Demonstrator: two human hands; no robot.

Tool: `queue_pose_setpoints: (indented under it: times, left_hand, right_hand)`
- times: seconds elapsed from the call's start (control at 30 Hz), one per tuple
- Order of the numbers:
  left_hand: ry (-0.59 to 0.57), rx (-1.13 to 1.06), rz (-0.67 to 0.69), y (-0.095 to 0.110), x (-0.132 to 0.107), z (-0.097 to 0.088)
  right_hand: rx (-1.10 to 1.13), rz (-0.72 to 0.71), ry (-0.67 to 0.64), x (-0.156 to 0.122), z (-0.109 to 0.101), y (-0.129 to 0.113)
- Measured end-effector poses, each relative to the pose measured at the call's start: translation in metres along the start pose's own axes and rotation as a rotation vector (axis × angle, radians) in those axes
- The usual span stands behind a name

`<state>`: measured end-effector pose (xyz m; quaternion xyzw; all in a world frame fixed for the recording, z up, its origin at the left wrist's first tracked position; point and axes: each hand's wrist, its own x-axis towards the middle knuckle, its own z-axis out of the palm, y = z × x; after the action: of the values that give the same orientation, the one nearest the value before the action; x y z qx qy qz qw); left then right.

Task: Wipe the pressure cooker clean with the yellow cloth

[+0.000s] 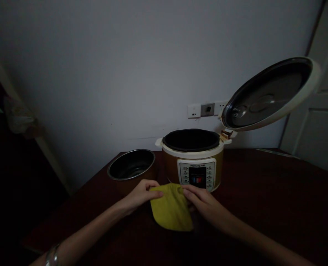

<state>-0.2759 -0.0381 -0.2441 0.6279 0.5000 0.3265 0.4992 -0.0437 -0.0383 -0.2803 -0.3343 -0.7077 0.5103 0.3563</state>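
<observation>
A yellow cloth [171,210] hangs between my two hands, above the table in front of the cooker. My left hand [143,194] pinches its upper left edge. At the upper right edge, my right hand [199,199] grips the cloth with its fingers closed. Just behind them stands an electric pressure cooker [220,170] with a button panel on its front. Its round lid [269,96] is swung up to the right. To the cooker's left sits a dark-lined inner pot [132,175]; its inside looks bare, and its lower part is partly behind my left hand.
The dark red table [263,195] reaches to the pale wall [111,74] behind. Wall sockets [207,109] are behind the cooker. A panelled door [318,129] is at the right, and a pale bag [18,116] hangs at the left.
</observation>
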Motion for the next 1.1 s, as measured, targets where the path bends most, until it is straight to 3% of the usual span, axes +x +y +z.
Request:
queue_pose_setpoints:
  times: [0.17,0.23,0.4,0.57,0.73,0.93,1.1]
  left_hand:
    - [0.438,-0.23,0.017,-0.004,-0.002,-0.012]
    - [0.528,-0.277,0.059,0.001,0.003,-0.011]
    - [0.568,-0.177,0.249,0.01,0.035,0.007]
    - [0.756,-0.234,0.327,0.012,0.068,0.03]
    - [0.798,-0.061,0.497,0.005,0.086,0.049]
    - [0.869,-0.363,0.539,-0.014,0.106,0.043]
    - [0.91,-0.024,0.619,-0.021,0.114,0.042]
  right_hand:
    - [0.076,0.217,0.063,-0.013,-0.004,0.051]
    - [0.08,0.241,0.079,-0.018,-0.004,0.067]
    - [0.041,0.16,0.098,-0.024,0.001,0.089]
    - [0.029,0.115,0.093,-0.025,0.001,0.09]
    - [0.023,0.112,0.097,-0.025,0.001,0.09]
    - [0.024,0.127,0.097,-0.026,0.003,0.09]
    - [-0.018,0.116,0.092,-0.026,0.002,0.086]
